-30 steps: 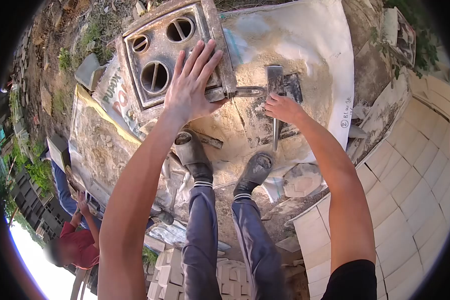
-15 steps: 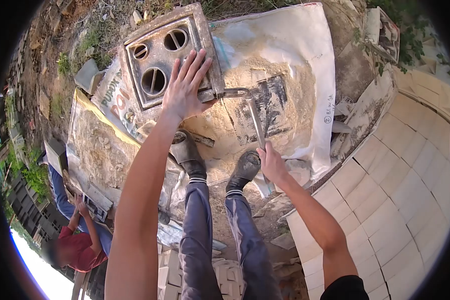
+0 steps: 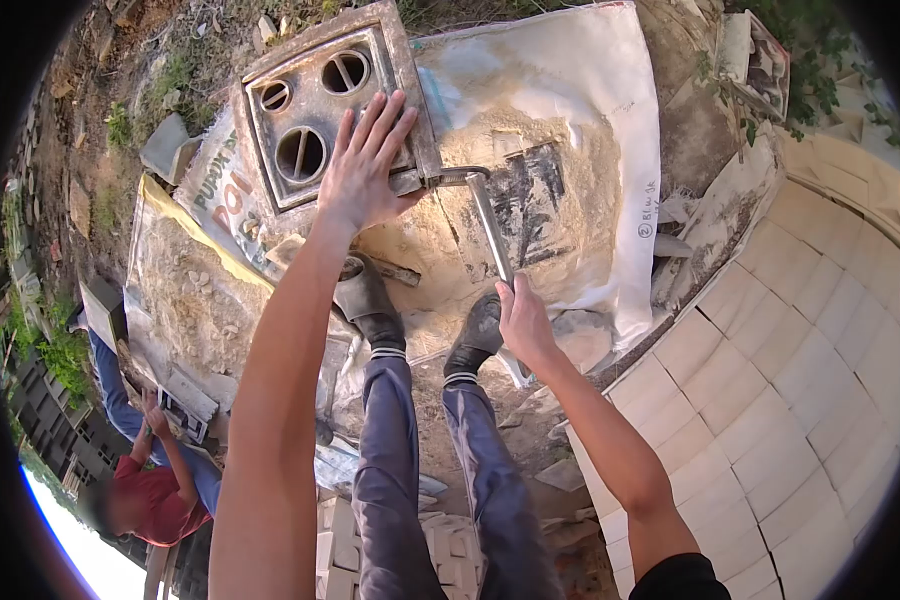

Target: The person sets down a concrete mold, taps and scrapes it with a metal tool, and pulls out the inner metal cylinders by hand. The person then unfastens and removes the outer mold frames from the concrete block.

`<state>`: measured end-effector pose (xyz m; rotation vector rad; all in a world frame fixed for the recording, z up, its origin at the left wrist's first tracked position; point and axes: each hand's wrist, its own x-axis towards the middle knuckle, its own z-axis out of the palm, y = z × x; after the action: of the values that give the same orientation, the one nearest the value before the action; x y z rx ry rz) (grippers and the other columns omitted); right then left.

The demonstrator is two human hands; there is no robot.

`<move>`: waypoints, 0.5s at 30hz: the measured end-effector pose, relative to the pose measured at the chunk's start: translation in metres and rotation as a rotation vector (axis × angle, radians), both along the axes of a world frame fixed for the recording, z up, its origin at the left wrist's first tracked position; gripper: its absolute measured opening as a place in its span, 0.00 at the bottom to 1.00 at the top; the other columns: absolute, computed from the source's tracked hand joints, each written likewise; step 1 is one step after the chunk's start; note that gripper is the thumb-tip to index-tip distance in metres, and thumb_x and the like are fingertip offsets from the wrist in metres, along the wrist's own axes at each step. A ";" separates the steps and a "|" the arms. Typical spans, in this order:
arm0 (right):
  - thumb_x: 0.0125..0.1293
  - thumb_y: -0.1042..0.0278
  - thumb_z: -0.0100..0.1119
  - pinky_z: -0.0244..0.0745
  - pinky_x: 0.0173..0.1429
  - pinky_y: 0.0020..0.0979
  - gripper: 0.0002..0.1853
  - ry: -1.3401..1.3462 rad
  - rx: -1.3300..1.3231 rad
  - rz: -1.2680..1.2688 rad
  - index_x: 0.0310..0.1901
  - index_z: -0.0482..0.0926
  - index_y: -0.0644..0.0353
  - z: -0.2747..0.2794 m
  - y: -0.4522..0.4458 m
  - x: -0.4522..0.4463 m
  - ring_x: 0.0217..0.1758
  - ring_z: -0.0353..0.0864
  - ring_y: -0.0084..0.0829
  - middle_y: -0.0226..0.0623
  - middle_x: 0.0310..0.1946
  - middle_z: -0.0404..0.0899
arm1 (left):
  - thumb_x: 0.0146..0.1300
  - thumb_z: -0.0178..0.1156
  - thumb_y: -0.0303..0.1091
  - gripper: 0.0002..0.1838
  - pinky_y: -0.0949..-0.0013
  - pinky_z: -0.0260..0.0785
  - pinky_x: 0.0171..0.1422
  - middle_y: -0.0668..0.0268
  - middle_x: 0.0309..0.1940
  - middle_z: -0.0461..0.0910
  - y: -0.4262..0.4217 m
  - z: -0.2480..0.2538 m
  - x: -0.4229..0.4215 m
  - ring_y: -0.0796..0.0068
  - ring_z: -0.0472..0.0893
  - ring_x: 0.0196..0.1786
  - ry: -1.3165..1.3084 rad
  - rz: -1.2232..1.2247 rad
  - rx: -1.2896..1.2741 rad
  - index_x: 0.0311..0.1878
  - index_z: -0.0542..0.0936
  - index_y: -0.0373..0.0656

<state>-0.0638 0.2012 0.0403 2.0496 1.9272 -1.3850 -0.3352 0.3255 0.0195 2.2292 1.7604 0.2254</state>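
A square metal mould (image 3: 257,150) with three round holes, each crossed by a bar, stands tilted at the upper middle. My left hand (image 3: 365,170) rests on its face with fingers spread, near the lower right corner. In my right hand (image 3: 525,325) is a hammer (image 3: 491,226) with a pale metal handle, gripped near its lower end. The dark hammer head is against or very close to the mould's right corner. Below and right of it, a dark rectangular patch (image 3: 530,190) shows amid pale sandy powder (image 3: 590,160).
A white sack sheet (image 3: 638,140) lies under the powder. Pale blocks (image 3: 750,400) are laid in rows at the right. My shoes (image 3: 370,300) stand by the sheet's near edge. At the lower left, another person (image 3: 165,490) in a red shirt is bent over. A sand heap (image 3: 195,300) lies left.
The hammer head has moved left to the mould's corner, and my right hand has shifted slightly left with it. My left hand stays flat on the mould. The whole view has shifted a little.
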 end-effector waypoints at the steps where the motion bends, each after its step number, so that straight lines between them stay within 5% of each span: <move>1: 0.75 0.61 0.44 0.68 0.37 0.52 0.14 0.026 -0.055 -0.036 0.44 0.67 0.68 0.007 0.003 -0.001 0.35 0.76 0.62 0.60 0.27 0.76 | 0.41 0.74 0.53 0.59 0.53 0.37 0.82 0.65 0.77 0.48 0.002 0.001 0.000 0.65 0.47 0.79 -0.002 0.002 0.007 0.76 0.52 0.51; 6: 0.76 0.60 0.42 0.67 0.37 0.51 0.16 0.053 -0.124 -0.113 0.43 0.68 0.68 0.014 0.003 -0.008 0.34 0.75 0.64 0.61 0.27 0.75 | 0.41 0.74 0.53 0.59 0.54 0.36 0.83 0.66 0.78 0.47 0.000 0.000 -0.001 0.66 0.46 0.79 -0.005 0.004 -0.018 0.76 0.51 0.52; 9: 0.77 0.58 0.41 0.69 0.35 0.50 0.16 0.105 -0.235 -0.115 0.45 0.68 0.67 0.010 0.006 -0.011 0.29 0.77 0.53 0.50 0.24 0.75 | 0.41 0.74 0.53 0.60 0.54 0.36 0.83 0.66 0.78 0.46 -0.001 0.000 -0.002 0.66 0.45 0.79 -0.016 0.002 -0.035 0.76 0.51 0.52; 12: 0.77 0.57 0.42 0.71 0.31 0.43 0.15 0.578 -0.820 -0.692 0.47 0.68 0.64 0.033 0.034 -0.012 0.24 0.76 0.35 0.35 0.22 0.70 | 0.44 0.69 0.63 0.60 0.54 0.33 0.83 0.70 0.78 0.45 -0.001 -0.003 -0.003 0.69 0.43 0.80 0.033 -0.003 -0.029 0.77 0.49 0.56; 15: 0.75 0.58 0.48 0.73 0.30 0.35 0.13 0.897 -0.954 -0.895 0.44 0.70 0.61 0.056 0.068 -0.022 0.20 0.68 0.24 0.27 0.25 0.69 | 0.45 0.69 0.62 0.59 0.54 0.33 0.83 0.69 0.78 0.45 -0.001 -0.003 -0.003 0.68 0.44 0.80 0.003 0.001 -0.028 0.77 0.49 0.56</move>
<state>-0.0858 0.2692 0.0966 1.8240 -0.0675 -2.9030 -0.3386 0.3246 0.0170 2.2105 1.7554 0.1960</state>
